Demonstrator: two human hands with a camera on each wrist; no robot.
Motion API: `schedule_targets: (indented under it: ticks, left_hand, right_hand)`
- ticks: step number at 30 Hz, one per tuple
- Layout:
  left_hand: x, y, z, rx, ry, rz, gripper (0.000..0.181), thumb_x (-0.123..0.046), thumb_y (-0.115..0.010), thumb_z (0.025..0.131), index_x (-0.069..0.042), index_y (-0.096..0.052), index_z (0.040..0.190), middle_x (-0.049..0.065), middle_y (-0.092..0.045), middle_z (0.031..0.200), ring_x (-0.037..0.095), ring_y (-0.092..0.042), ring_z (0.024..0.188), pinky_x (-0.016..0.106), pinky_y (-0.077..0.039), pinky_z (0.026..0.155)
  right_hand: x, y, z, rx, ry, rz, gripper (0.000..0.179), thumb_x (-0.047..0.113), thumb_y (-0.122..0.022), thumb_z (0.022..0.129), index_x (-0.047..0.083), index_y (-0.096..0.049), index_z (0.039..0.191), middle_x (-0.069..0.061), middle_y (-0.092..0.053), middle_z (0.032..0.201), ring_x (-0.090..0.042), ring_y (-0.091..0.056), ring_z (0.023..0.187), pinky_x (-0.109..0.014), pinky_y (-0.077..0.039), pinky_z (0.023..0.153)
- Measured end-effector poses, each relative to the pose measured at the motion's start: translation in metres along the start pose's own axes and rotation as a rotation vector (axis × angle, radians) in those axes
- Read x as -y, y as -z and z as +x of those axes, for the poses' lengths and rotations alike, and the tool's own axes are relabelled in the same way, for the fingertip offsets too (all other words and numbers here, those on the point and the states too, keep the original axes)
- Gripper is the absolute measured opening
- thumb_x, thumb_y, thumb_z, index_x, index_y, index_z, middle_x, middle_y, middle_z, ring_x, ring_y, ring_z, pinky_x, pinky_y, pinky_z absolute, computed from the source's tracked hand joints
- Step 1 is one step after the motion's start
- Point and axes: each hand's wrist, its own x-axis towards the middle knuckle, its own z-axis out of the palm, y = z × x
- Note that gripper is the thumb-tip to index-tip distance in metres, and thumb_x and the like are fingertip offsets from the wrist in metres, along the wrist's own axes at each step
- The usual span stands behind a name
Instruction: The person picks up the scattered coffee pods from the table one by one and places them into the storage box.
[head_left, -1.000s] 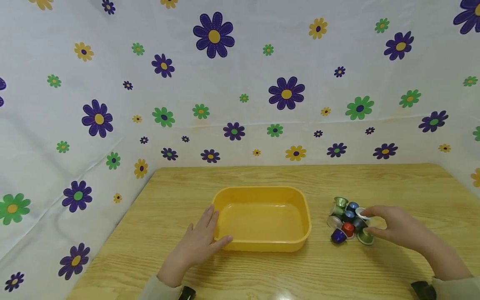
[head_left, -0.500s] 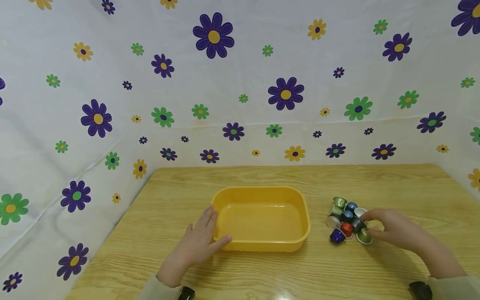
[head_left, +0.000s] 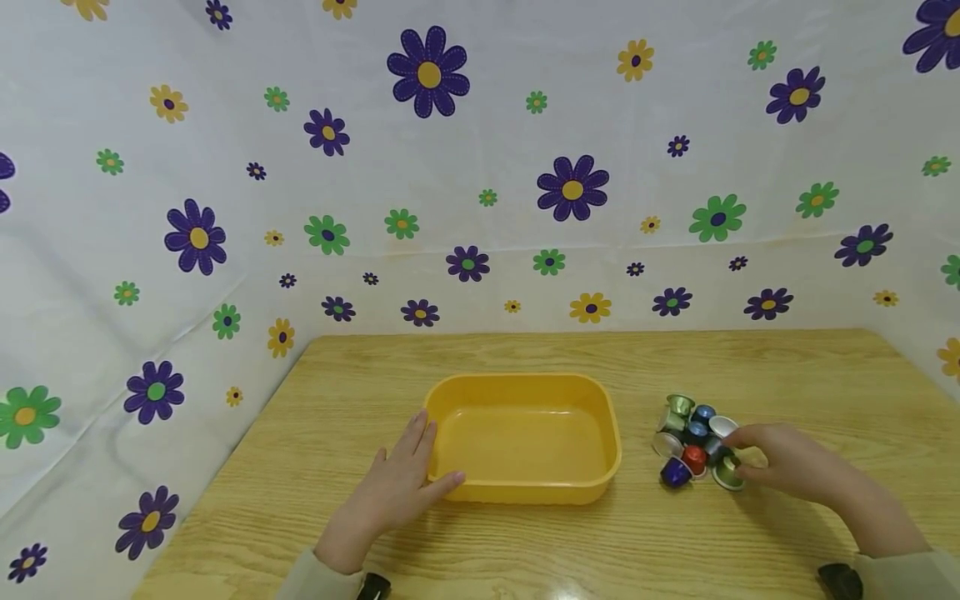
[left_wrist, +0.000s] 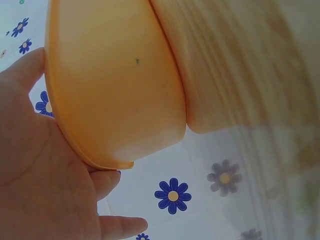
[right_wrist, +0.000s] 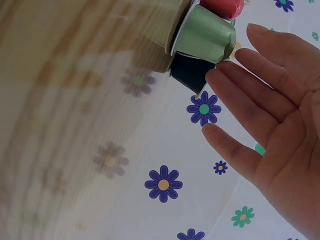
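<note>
A yellow plastic basin (head_left: 525, 446) stands mid-table, and my left hand (head_left: 397, 485) rests on its left rim with straight fingers, the thumb over the front corner. The left wrist view has the basin's outer wall (left_wrist: 115, 85) against that palm. To the right of the basin lies a cluster of several coffee capsules. My right hand (head_left: 787, 462) reaches in from their right, thumb and fingers apart. Closest are a dark grey capsule (head_left: 712, 450), a green capsule (head_left: 726, 475) and a white capsule (head_left: 723, 426). In the right wrist view, fingertips come up to the green capsule (right_wrist: 206, 36), with none pinched.
A red capsule (head_left: 694, 460), a purple capsule (head_left: 676, 473), a silver one and blue and green ones touch each other in the cluster. Beneath everything is a wood-grain table (head_left: 525, 533). A flower-print cloth (head_left: 502, 125) hangs behind and at both sides.
My right hand has moved slightly left and down, with thumb and index finger now lower by the dark grey and green capsules. The left hand and basin stay put.
</note>
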Motion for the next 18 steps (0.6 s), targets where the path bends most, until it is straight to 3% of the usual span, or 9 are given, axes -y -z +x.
schedule_targets:
  ticks: [18]
  left_hand:
    - [-0.0001,-0.0006,0.0001,0.006,-0.001,0.01,0.087,-0.061,-0.035,0.085,0.004,-0.016,0.139,0.015,-0.003,0.146,0.028,-0.008,0.132,0.062,-0.016,0.094]
  right_hand:
    - [-0.003,-0.0016,0.0012,0.057,0.006,-0.011,0.027,0.006,-0.071,0.07,-0.005,-0.063,0.093,-0.012,-0.063,0.091,-0.031,-0.059,0.084,-0.045,-0.046,0.073]
